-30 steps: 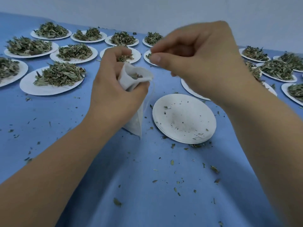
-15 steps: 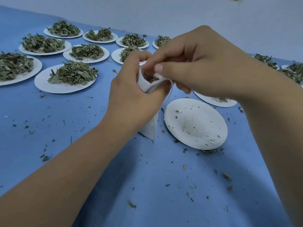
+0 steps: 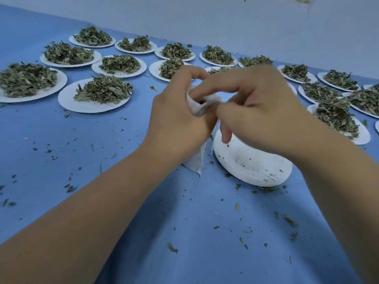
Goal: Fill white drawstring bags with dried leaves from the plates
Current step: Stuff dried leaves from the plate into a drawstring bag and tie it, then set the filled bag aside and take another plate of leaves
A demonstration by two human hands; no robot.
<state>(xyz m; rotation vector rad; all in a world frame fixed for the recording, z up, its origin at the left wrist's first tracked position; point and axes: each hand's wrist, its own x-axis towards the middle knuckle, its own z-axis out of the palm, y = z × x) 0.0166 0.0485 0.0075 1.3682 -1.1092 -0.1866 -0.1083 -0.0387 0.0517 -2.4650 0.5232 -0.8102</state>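
Dried leaves lie as crumbs (image 3: 236, 206) on the blue cloth (image 3: 123, 144) at 6 o'clock, nearest us. Just beyond, at 4 o'clock from the centre, an empty plate (image 3: 256, 167) sits below our right hand (image 3: 262, 107); a dropped wrist could tip it. At the centre our left hand (image 3: 178, 121) is clenched round the neck of the drawstring bag (image 3: 194, 162), whose bottom corner reaches the cloth. Our right hand has thumb and forefinger pinched at the bag's mouth; whether on cord or fabric, we cannot tell. Dark leaf shows in the mouth, so we judge it not yet closed. A hard tug or a slack left grip could tilt it and spill the fill. From 9 to 2 o'clock, farthest off, heaped plates (image 3: 82, 107) wait; a wide elbow could scatter the closest.
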